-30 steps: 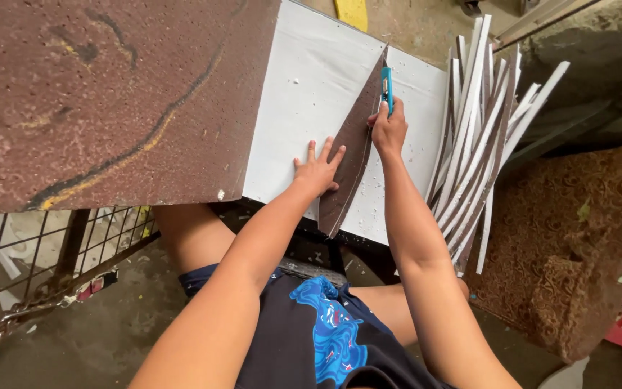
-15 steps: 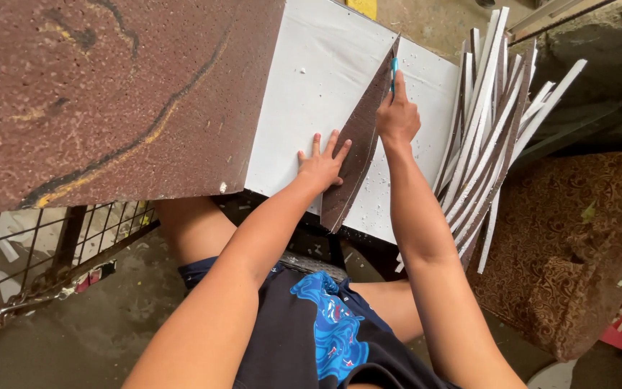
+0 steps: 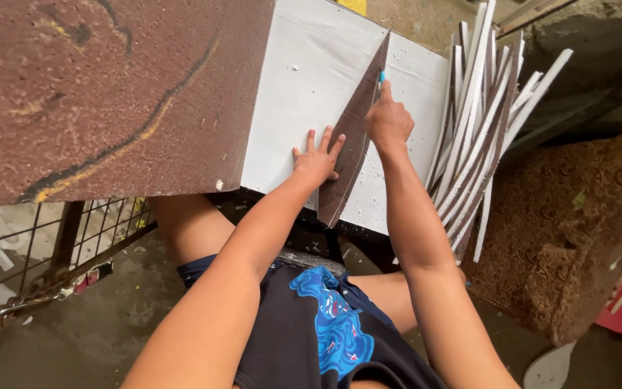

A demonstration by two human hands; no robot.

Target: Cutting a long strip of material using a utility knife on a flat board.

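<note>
White foam board (image 3: 304,94) is mid-cut: left hand (image 3: 317,160) flat on the brown straightedge strip (image 3: 350,144), right hand (image 3: 387,121) closed around a blue-handled knife (image 3: 381,75) at twelve o'clock.

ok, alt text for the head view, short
Seen from above, a person's left hand presses a long brown strip flat on a white sheet while the right hand runs a blue-handled cutter along its edge. A pile of cut strips lies to the right, a rusty brown panel to the left.
</note>
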